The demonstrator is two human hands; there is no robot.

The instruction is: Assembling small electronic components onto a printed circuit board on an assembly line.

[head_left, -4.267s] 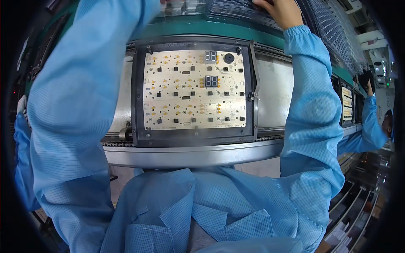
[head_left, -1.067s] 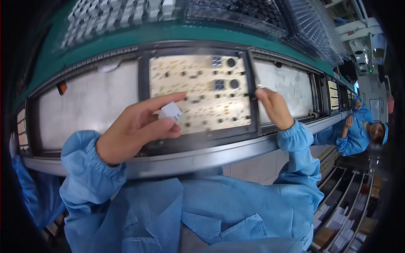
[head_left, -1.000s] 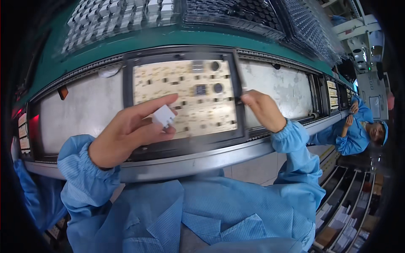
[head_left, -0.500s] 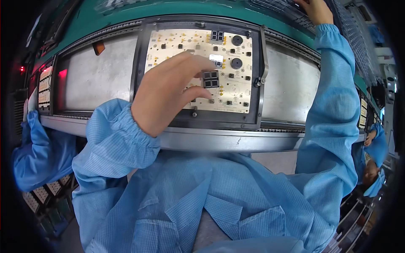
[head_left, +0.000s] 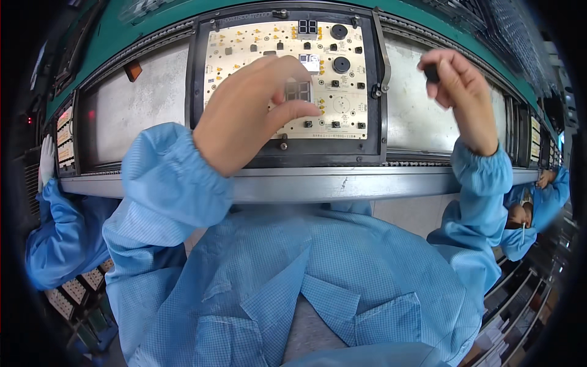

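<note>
My left hand (head_left: 244,116) hangs over a pale circuit board (head_left: 232,40) set in a dark frame. Its thumb and curled fingers close round a two-digit display (head_left: 298,92); how far that display sits above the board I cannot tell. Farther up, a second display (head_left: 309,63) and a third display (head_left: 307,29) stand on the board, beside a lower black round buzzer (head_left: 340,65) and an upper buzzer (head_left: 339,32). A printed circle marks the board right of my left thumb. My right hand (head_left: 465,92) is raised right of the frame, pinching a small black buzzer (head_left: 432,74).
A metal rail (head_left: 342,183) runs along the near side of the line. Bare metal plates (head_left: 137,98) flank the frame, which has a latch (head_left: 385,61) on its right. Clear plastic trays (head_left: 489,30) are stacked far right. Blue-sleeved people (head_left: 67,226) work on both sides.
My right hand has come back from the trays at the far right, now with a buzzer in its fingers. My left hand stays by the display. The whole view has shifted slightly.
</note>
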